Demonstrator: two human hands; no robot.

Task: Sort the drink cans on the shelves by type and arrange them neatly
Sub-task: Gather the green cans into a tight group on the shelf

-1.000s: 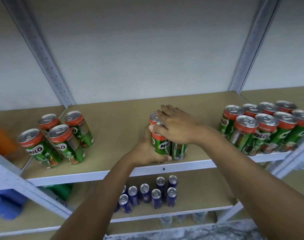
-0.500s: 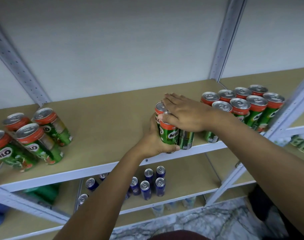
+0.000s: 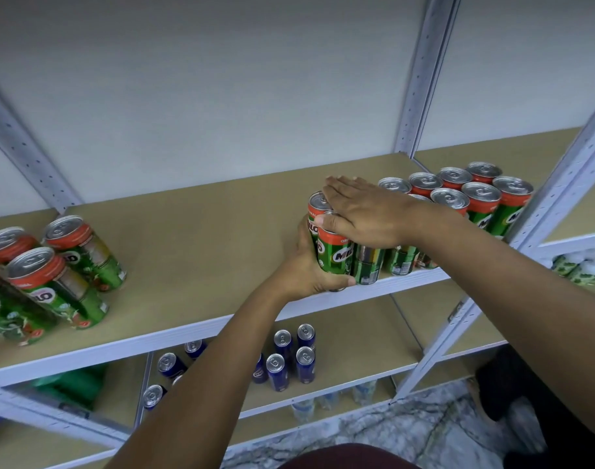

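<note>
We note L hand (image 3: 309, 265) wrapped round Milo cans (image 3: 335, 250) at top shelf (image 3: 201, 228) front edge; R hand (image 3: 364, 214) flat, fingers spread, on lids.

A plain pale grey wall (image 3: 221, 96) fills the upper half of the view, evenly lit with soft, diffuse light. In front of it stands a shelving unit with light grey perforated metal uprights (image 3: 421, 72) that lean inward under the wide lens. Tan board shelves (image 3: 194, 238) edged with pale metal rails (image 3: 187, 333) sit on the frame, with a lower shelf (image 3: 357, 340) visible beneath. At the bottom right, the floor (image 3: 408, 431) is grey-and-white marbled stone.
</note>
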